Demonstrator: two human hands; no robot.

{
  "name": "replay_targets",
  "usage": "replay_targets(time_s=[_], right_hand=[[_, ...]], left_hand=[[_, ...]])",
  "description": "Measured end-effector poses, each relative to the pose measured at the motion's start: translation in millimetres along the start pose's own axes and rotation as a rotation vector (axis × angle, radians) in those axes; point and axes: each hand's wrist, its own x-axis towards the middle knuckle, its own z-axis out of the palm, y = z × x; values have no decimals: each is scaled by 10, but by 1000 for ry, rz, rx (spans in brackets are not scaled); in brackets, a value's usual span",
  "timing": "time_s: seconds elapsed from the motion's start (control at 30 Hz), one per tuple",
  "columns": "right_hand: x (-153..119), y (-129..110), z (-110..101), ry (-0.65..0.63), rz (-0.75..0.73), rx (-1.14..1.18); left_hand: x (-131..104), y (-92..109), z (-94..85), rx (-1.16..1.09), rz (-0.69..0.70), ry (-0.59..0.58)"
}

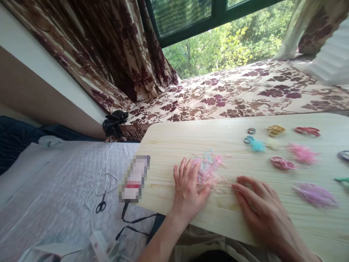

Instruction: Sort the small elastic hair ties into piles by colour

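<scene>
A tangled pile of thin pastel strands (208, 169), like tiny elastic bands in mostly pink with some blue, lies on the light wooden table. My left hand (188, 191) rests at its left edge, fingers stretched out and touching the strands. To the right of the pile, low over the tabletop, is my right hand (259, 207). Its thumb and fingertips come together in a pinch; whatever they hold is too small to make out. Beyond it lie a purple heap (315, 194), a pink heap (302, 153), a small blue heap (257, 145) and a pale cream heap (272, 143).
Hair ties in yellow (276, 130), red (307, 131) and dark pink (283, 163) lie toward the back right. A blurred-out phone-like object (134, 179) sits on the table's left edge. Scissors (100, 206) and a white cable (95, 189) lie on the bed.
</scene>
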Motion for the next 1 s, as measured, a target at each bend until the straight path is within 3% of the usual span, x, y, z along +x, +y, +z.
replay_targets(time_s=[0.27,0.53,1.0], right_hand=[[-64,24,-11,100,119,-106],[-89,40,-21,104,171,-143],[-24,-40,-20,-41,224,-153]], left_hand=[[-22,-106,-3,-213,-83,213],[-17,-172,-1,-364,-125,282],[-4,-225,47,-393,-96,329]])
